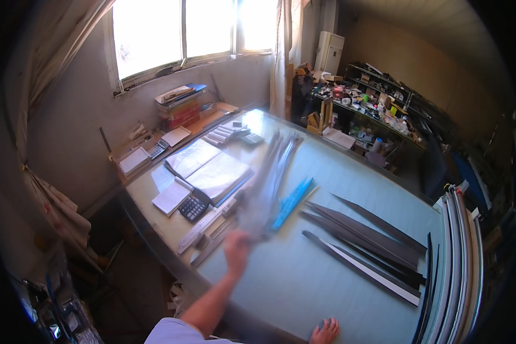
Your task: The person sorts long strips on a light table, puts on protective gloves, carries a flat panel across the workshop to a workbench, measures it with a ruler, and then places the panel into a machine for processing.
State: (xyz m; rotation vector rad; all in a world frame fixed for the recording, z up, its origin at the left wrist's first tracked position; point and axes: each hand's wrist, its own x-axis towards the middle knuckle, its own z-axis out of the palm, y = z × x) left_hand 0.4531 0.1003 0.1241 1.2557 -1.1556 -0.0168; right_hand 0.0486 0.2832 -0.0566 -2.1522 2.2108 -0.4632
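Left hand (pixel 236 249), motion-blurred, is gripping the near end of a bundle of long thin grey strips (pixel 269 183) fanning over the pale green tabletop (pixel 304 275) beside a blue ruler (pixel 292 202), while right hand (pixel 325 331) is lying flat, fingers spread, at the near edge.

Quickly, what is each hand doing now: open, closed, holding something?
Left hand: closed on a blurred bundle of grey strips, lifted over the table.
Right hand: open, flat on the table edge, holding nothing.
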